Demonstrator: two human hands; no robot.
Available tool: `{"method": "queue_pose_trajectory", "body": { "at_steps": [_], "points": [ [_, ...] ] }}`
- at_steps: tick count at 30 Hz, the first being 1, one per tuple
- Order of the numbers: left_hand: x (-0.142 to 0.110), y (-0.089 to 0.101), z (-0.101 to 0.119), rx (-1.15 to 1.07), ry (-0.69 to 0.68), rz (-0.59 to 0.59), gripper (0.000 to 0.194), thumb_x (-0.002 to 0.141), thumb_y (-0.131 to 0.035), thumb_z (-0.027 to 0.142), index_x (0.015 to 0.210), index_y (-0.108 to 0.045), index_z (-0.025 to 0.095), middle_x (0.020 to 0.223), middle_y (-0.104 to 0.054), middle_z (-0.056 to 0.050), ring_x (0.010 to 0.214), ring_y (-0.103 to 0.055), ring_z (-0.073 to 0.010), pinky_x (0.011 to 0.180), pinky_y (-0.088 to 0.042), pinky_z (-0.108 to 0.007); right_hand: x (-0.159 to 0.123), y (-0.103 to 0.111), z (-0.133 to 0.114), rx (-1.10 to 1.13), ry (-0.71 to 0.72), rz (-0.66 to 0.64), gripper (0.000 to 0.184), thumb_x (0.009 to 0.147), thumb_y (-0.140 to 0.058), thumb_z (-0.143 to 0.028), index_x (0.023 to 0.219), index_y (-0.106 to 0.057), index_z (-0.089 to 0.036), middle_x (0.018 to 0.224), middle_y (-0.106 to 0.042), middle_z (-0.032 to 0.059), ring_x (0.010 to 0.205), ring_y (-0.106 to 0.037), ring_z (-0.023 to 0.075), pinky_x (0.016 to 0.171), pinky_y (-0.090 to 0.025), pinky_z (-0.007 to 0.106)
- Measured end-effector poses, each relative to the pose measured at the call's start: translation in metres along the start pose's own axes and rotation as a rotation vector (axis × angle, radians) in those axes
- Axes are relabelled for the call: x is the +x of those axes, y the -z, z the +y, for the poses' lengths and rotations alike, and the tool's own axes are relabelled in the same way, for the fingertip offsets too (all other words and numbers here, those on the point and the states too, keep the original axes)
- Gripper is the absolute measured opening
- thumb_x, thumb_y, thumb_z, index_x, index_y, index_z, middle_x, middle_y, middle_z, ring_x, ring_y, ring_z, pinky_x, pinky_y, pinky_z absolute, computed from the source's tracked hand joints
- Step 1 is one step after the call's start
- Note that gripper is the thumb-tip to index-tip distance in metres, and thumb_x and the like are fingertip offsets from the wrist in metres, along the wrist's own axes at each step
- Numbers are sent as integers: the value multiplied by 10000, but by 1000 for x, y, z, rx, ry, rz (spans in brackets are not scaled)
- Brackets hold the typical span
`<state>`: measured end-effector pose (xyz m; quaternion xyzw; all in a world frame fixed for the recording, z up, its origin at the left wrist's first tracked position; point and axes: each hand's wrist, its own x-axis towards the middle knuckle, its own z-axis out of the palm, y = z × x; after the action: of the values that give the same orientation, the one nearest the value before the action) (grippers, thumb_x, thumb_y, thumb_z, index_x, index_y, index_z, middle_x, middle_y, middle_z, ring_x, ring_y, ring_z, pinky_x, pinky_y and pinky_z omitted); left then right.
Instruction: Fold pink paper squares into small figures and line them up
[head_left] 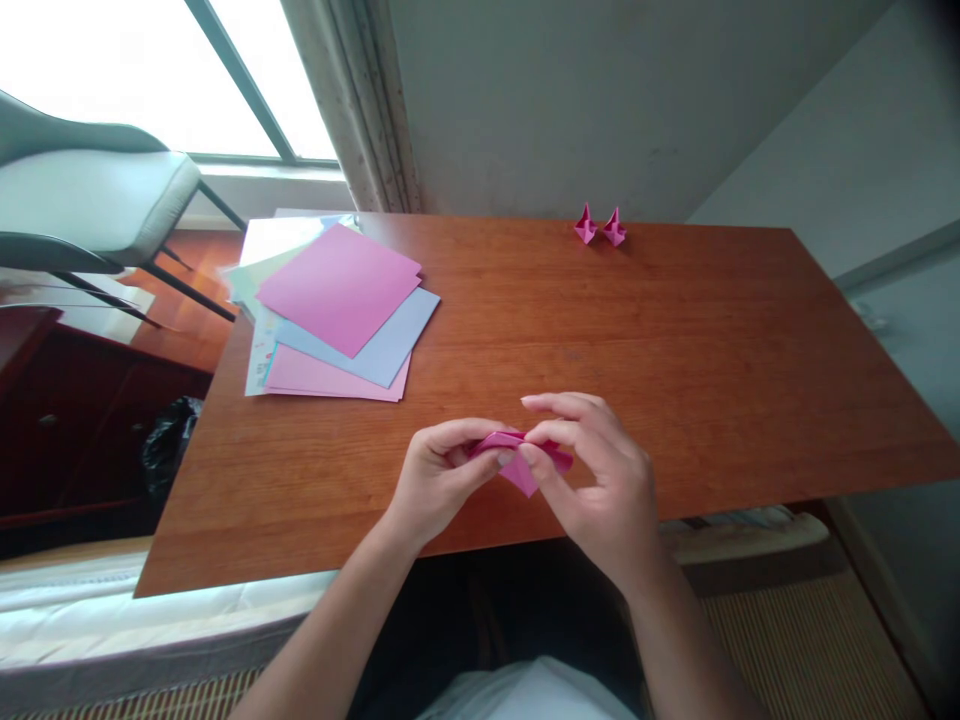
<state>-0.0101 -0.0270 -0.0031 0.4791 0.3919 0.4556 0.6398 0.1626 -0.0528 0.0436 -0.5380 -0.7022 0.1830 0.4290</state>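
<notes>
Between left hand (433,480) and right hand (606,490) — a folded pink paper (523,475).

Wearer's body, seen from above: the bare left hand (439,470) and bare right hand (611,490), each with slender fingers, join slim, uncovered forearms (341,615) that taper toward the wrists. A loose white cloth top (529,695), softly creased, covers the visible part of the torso; beyond it, black or very dark cloth legwear (562,590) shows below the near edge of the reddish-brown wooden tabletop (675,330), with a faint brownish vertical line (486,620) of indistinct nature near its middle.
</notes>
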Motion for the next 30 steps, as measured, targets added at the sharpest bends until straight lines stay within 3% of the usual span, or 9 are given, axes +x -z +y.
{"method": "queue_pose_trajectory", "body": {
  "at_steps": [14, 21, 27, 30],
  "points": [
    [2, -1, 2, 69, 7, 48, 95, 816, -804, 262, 881, -818, 194, 858, -793, -56, 773, -712, -171, 704, -557, -235, 0, 4, 11, -28, 18, -48, 122, 922, -671, -239, 802, -649, -244, 1074, -736, 50, 1058, -648, 241, 909, -542, 429],
    [4, -2, -2, -9, 68, 198, 133, 776, -837, 294, 838, -796, 183, 817, -759, -32, 729, -656, -135, 671, -526, -211, 1, 15, 25, -71, 72, -124, 106, 953, -620, -199, 887, -681, -253, 1025, -741, 38, 1029, -655, 225, 916, -547, 425],
    [4, -4, 1, -4, 100, 159, 180, 786, -828, 323, 860, -784, 165, 819, -747, -39, 710, -642, -138, 645, -516, -218, 0, 17, 21, -59, 12, -95, 87, 925, -640, -216, 844, -634, -246, 1015, -730, 46, 1027, -658, 244, 911, -540, 438],
    [3, -3, 1, 18, 99, 115, 184, 801, -814, 327, 888, -783, 168, 838, -753, -43, 726, -651, -149, 642, -515, -222, 2, 14, 17, -35, -47, -66, 22, 924, -645, -246, 946, -644, -246, 1046, -724, 54, 1028, -665, 240, 915, -538, 424]
  ]
}}
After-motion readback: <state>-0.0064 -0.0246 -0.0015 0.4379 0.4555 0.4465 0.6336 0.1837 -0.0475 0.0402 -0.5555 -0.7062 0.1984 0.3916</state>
